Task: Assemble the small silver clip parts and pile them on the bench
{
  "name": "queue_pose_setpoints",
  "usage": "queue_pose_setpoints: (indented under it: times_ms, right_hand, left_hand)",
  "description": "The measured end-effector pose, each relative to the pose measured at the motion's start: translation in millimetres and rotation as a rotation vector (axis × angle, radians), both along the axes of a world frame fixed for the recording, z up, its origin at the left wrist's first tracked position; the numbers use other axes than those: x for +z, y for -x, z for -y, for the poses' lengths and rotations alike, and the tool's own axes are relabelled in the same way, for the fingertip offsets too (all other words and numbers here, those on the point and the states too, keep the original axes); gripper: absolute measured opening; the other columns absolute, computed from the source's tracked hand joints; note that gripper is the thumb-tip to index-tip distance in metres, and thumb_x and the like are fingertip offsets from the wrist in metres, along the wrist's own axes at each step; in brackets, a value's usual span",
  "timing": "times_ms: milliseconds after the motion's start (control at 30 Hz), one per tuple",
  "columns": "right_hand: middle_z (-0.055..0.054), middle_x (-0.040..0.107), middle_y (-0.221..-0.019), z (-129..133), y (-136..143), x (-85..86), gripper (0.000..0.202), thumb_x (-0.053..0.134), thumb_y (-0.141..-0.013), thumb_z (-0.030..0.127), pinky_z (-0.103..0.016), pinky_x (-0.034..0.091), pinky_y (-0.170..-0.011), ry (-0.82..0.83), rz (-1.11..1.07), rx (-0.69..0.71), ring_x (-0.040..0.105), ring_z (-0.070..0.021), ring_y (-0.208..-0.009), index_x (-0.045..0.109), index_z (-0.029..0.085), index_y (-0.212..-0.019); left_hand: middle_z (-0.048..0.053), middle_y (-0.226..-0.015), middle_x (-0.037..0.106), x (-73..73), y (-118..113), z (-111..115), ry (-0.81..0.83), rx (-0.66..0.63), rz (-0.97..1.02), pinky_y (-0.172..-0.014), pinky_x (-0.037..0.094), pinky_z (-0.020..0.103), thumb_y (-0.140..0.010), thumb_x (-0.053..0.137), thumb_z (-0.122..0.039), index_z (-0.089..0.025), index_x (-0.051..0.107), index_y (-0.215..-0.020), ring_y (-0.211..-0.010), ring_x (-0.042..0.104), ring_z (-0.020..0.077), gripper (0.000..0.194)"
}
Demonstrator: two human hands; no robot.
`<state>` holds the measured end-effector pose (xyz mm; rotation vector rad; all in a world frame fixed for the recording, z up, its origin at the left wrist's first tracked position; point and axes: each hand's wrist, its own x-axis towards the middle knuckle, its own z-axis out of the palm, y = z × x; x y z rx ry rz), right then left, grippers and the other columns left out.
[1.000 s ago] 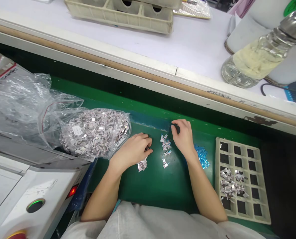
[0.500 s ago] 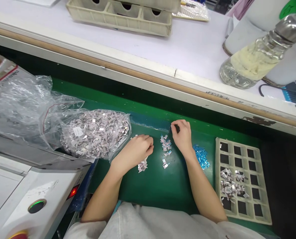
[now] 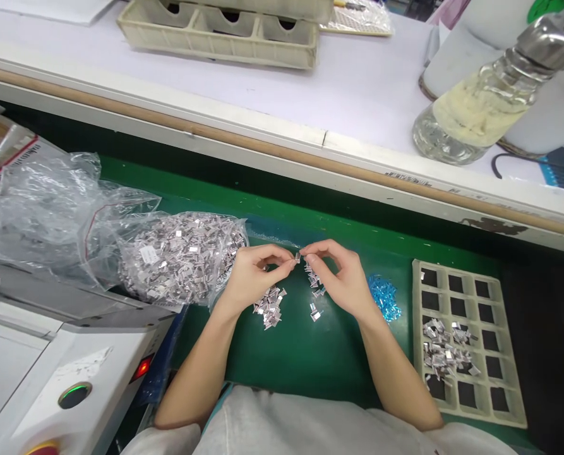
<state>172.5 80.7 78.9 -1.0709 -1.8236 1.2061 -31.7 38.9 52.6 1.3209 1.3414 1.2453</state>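
Observation:
A small silvery metal piece [image 3: 297, 258] is pinched between the fingertips of my left hand [image 3: 258, 273]. My right hand [image 3: 341, 275] touches its right side with thumb and forefinger pressed together; what these fingers hold is too small to make out. Below my left hand lies a pile of metal pieces [image 3: 270, 308] on the green mat [image 3: 282, 360]. Beneath my right fingers sits another small group of pieces [image 3: 314, 278], partly hidden by the hand, with a few apart nearer to me [image 3: 315, 311]. Blue bits [image 3: 384, 297] form a heap beside my right wrist.
A clear bag full of metal pieces [image 3: 182, 259] lies to the left, above a grey machine [image 3: 30, 379]. On the right, a compartment tray [image 3: 475, 325] holds more pieces. A raised white shelf [image 3: 263, 95] crosses behind, carrying a glass bottle [image 3: 475, 114].
My hands have come together from apart. The left has lifted off its pile with a metal piece, and the right has moved left to meet it. The view has shifted slightly.

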Motion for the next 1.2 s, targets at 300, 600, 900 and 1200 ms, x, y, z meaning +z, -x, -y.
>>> queue_pose_setpoints:
  times_ms: [300, 600, 900, 1200]
  right_hand:
    - [-0.003, 0.075, -0.1, 0.4, 2.7, -1.2, 0.011, 0.062, -0.105, 0.029, -0.038, 0.059, -0.086, -0.135, 0.068, 0.022, 0.071, -0.0213, -0.093, 0.072, 0.028, -0.102]
    - [-0.002, 0.074, -0.102, -2.5, 2.5, -7.3, 0.012, 0.062, -0.102, 0.023, -0.037, 0.057, -0.085, -0.123, 0.087, 0.032, 0.07, -0.0205, -0.091, 0.073, 0.028, -0.105]
    - [-0.002, 0.074, -0.101, -7.2, -4.7, -17.4, 0.017, 0.064, -0.099, 0.018, -0.034, 0.055, -0.079, -0.072, 0.186, 0.085, 0.068, -0.0187, -0.086, 0.071, 0.028, -0.111]
    - [-0.002, 0.069, -0.086, -13.7, -6.5, -43.8, 0.021, 0.058, -0.093, 0.004, -0.033, 0.048, -0.075, -0.133, 0.469, 0.141, 0.064, -0.0219, -0.088, 0.064, 0.024, -0.099]
  left_hand:
    - [0.004, -0.086, 0.081, -1.4, -3.1, 0.9, -0.04, -0.01, -0.105, -0.069, 0.06, 0.031, -0.09, 0.078, -0.03, -0.022, 0.079, -0.083, -0.077, 0.075, 0.0204, 0.011]
    - [0.003, -0.087, 0.082, -1.9, -3.2, 0.9, -0.067, -0.063, -0.151, -0.07, 0.059, 0.032, -0.094, 0.075, -0.029, -0.023, 0.079, -0.085, -0.08, 0.076, 0.021, 0.012]
    - [0.005, -0.095, 0.081, -2.3, 11.5, -0.3, -0.008, -0.164, -0.255, -0.077, 0.058, 0.035, -0.096, 0.073, -0.034, -0.024, 0.079, -0.095, -0.085, 0.074, 0.0222, 0.012]
    - [0.008, -0.096, 0.072, -15.6, 30.7, -4.7, 0.084, -0.368, -0.881, -0.086, 0.053, 0.045, -0.091, 0.068, -0.02, -0.021, 0.073, -0.088, -0.1, 0.064, 0.0306, 0.006]
